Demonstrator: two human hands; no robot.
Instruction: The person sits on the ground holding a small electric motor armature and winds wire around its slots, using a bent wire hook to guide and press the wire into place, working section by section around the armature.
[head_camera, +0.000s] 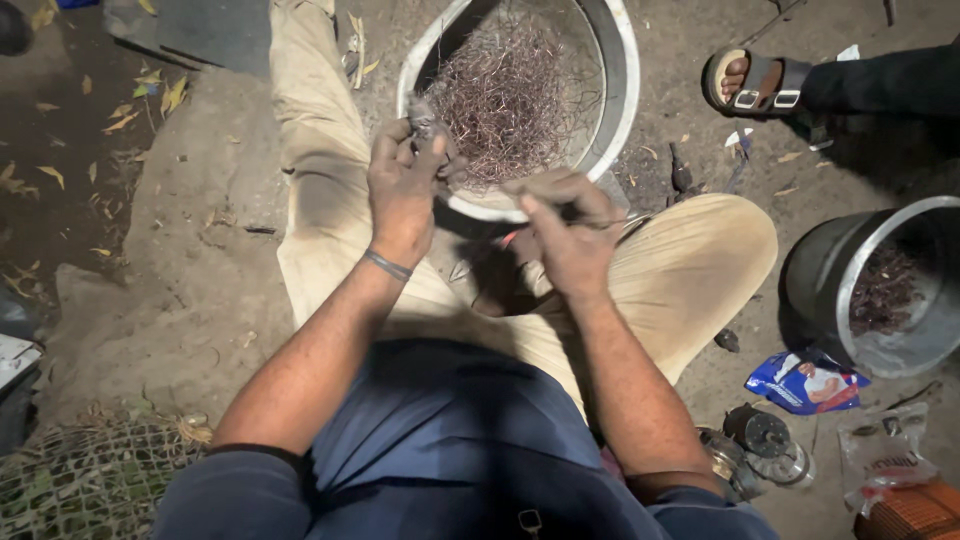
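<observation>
Coppery wire fills the metal bowl at top centre — left hand pinches a dark small part over it, right hand grips a thin tool.

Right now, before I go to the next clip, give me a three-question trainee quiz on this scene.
1. True or false: the left hand holds a small dark piece over the basin.
2. What fills the basin? A) water B) tangled wire C) sand
3. Where does the bucket stand: on the person's left or right?

Key: 1 true; 2 B; 3 right. The right hand grips a thin tool.
</observation>
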